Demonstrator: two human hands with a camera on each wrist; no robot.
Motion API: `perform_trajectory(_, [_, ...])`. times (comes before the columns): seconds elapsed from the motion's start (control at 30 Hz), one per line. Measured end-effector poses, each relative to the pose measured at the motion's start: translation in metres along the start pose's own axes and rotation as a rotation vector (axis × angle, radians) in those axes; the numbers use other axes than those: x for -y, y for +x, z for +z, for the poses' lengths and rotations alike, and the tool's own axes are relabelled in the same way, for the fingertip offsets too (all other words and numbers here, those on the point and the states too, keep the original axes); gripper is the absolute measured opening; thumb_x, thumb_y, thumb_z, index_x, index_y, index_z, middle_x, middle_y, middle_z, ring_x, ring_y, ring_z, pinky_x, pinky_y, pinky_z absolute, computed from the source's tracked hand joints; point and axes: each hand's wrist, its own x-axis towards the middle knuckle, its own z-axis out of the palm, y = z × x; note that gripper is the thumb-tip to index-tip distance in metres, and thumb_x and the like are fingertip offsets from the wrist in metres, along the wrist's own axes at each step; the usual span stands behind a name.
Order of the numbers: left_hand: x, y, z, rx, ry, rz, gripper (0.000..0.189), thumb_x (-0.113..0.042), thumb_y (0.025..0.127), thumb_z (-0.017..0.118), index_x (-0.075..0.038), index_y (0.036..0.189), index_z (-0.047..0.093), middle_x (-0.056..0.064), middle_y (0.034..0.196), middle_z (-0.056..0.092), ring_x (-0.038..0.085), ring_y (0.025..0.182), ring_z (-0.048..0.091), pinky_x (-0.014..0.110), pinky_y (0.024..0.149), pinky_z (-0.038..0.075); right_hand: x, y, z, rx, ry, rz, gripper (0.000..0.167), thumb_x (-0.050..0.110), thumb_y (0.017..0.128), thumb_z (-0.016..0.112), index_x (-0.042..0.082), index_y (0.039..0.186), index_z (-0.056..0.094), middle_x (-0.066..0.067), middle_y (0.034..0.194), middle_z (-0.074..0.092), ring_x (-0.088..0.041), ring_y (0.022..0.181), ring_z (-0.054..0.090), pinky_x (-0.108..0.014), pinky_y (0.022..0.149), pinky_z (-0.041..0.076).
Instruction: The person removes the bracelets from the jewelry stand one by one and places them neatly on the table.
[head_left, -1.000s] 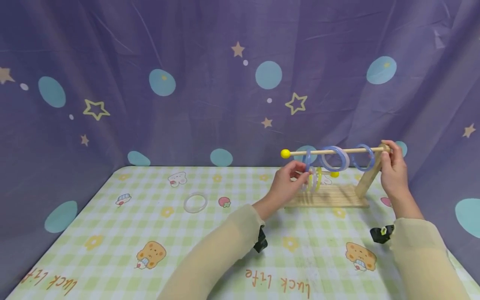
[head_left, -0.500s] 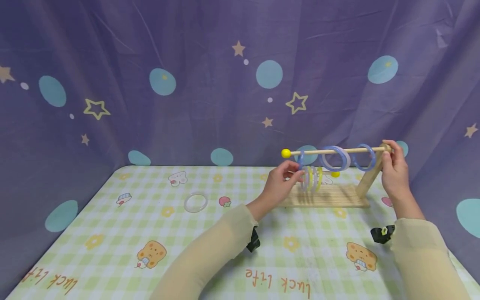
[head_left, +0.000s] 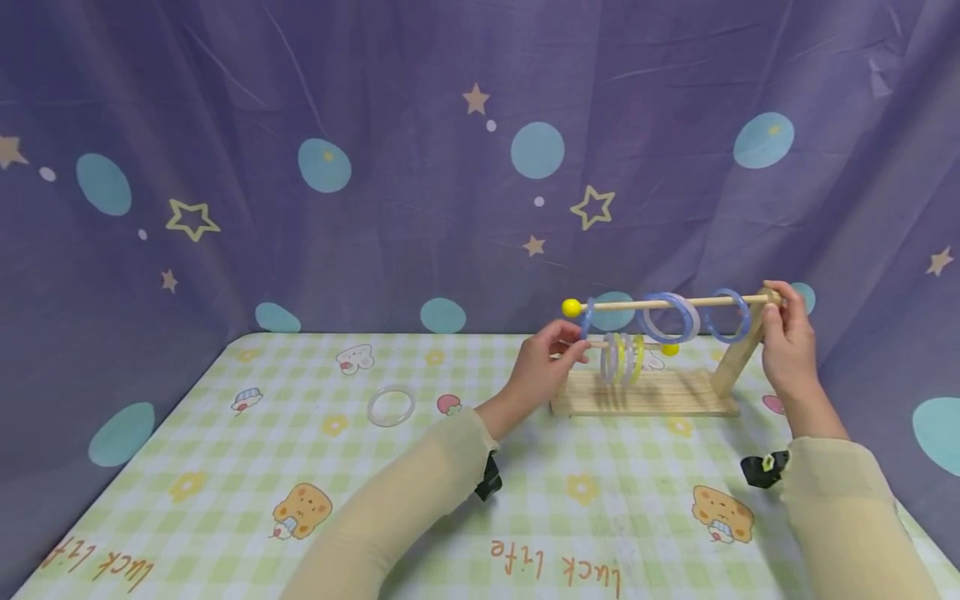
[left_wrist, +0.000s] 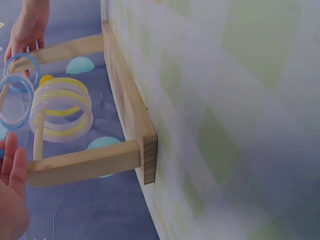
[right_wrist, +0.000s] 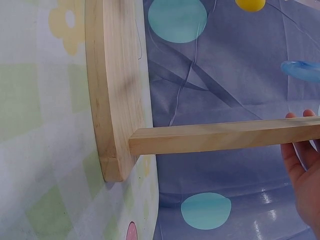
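- We see the left hand (head_left: 546, 360) at the free end of the stand's upper rod (head_left: 622, 305), its fingers bent toward the thumb and pinching the lower part of a blue ring (head_left: 588, 318).
- That ring hangs around the rod, just beside the yellow ball (head_left: 572, 307) on its tip.
- Our left forearm slants up and to the right across the checked tablecloth (head_left: 420, 517); the right one rises from the lower right corner.
- The right hand (head_left: 791, 333) grips the top of the slanting right post (head_left: 738, 354), fingers over its head and thumb on the near side.
- Farther along the upper rod we find a pale ring (head_left: 693, 318) beside a second blue ring (head_left: 667, 337), and another blue ring (head_left: 727, 317) near the right post.
- The wooden base (head_left: 645, 402) rests flat on the cloth.
- Only the head view gives us the clear ring (head_left: 391, 406), lying flat on the cloth, well apart from the stand.
- The left wrist view shows us the left post (left_wrist: 85, 162), largely covered by the hand from the head, with the lower rod (left_wrist: 38, 135) joined to it and yellow and pale rings (left_wrist: 62, 110) around that rod.
- The right wrist view shows how the right post meets the base, with our fingertips (right_wrist: 291, 115) showing past its far edge.
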Motion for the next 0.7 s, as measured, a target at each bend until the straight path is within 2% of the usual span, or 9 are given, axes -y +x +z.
perform_trajectory(0.23, [-0.001, 0.000, -0.007, -0.008, -0.015, 0.024, 0.011, -0.005, 0.094, 0.064, 0.003, 0.101, 0.061, 0.011, 0.092, 0.066, 0.016, 0.074, 0.068, 0.026, 0.065, 0.055, 0.002, 0.000, 0.000, -0.006, -0.023, -0.009, 0.036, 0.008, 0.105, 0.036, 0.004, 0.139, 0.042, 0.016, 0.094, 0.053, 0.002, 0.080, 0.052, -0.012, 0.067, 0.040])
perform_trajectory(0.5, [-0.002, -0.001, -0.017, -0.028, -0.056, 0.055, 0.009, -0.004, 0.093, 0.064, 0.003, 0.098, 0.061, 0.015, 0.093, 0.065, 0.026, 0.077, 0.069, 0.039, 0.071, 0.057, 0.004, 0.000, 0.001, -0.009, 0.005, 0.002, 0.036, 0.007, 0.104, 0.036, 0.005, 0.139, 0.043, 0.018, 0.097, 0.054, 0.004, 0.084, 0.054, -0.011, 0.070, 0.042])
perform_trajectory(0.7, [-0.004, -0.002, -0.029, -0.034, -0.049, 0.045, 0.012, -0.004, 0.093, 0.064, 0.005, 0.101, 0.061, 0.017, 0.096, 0.066, 0.030, 0.081, 0.069, 0.032, 0.070, 0.056, 0.002, 0.000, 0.000, 0.007, 0.001, -0.001, 0.036, 0.008, 0.105, 0.035, 0.006, 0.140, 0.042, 0.019, 0.100, 0.054, 0.006, 0.086, 0.055, -0.010, 0.071, 0.043])
